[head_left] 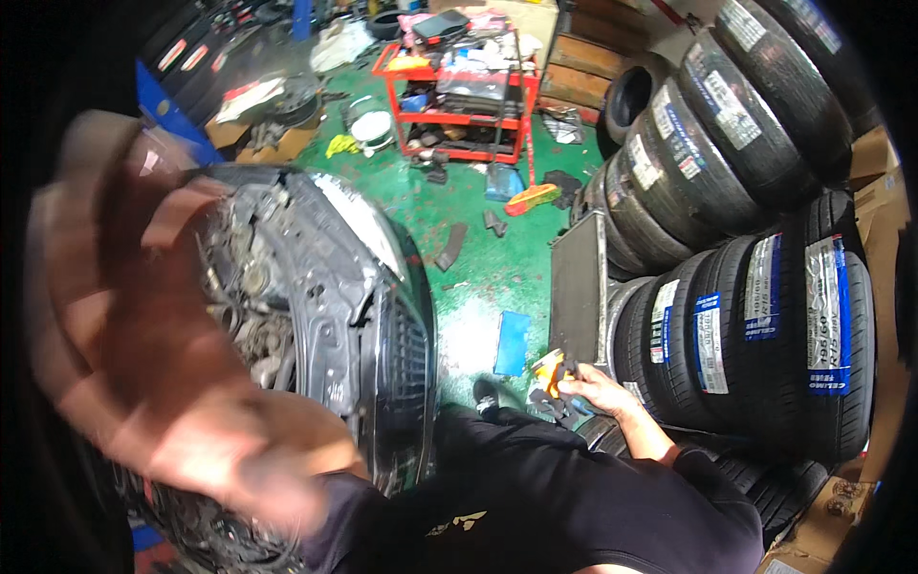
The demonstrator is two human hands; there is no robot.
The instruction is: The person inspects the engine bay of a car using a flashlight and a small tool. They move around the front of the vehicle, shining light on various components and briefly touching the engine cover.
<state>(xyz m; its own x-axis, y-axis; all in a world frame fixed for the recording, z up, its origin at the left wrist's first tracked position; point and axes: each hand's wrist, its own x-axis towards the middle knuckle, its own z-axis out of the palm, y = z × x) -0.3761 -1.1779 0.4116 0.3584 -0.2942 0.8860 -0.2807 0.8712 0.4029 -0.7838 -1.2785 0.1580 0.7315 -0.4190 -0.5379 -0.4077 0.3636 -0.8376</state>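
Green floor (524, 258) runs between the open front of a dark car (330, 311) and two rows of tyres, the upper row (703, 143) and the lower row (741, 335), that fill its right edge. Low on that side, near the lower tyres, the right hand (601, 390) has its fingers closed on a small orange-and-black object (550, 375), whose exact kind is unclear; it is held below the lower end of a flat grey panel (577, 277) with a pale frame. The left hand (110, 230) is raised close to the camera, over the car's side, and so blurred that I cannot tell whether its fingers are spread or pressed together. A blue flat piece (513, 342) lies on the floor near the panel. Toward the floor's far edge stands a loaded red trolley (459, 120), a white bucket (371, 127) near its left side and an orange-and-yellow broom head (532, 199) below its near right corner.
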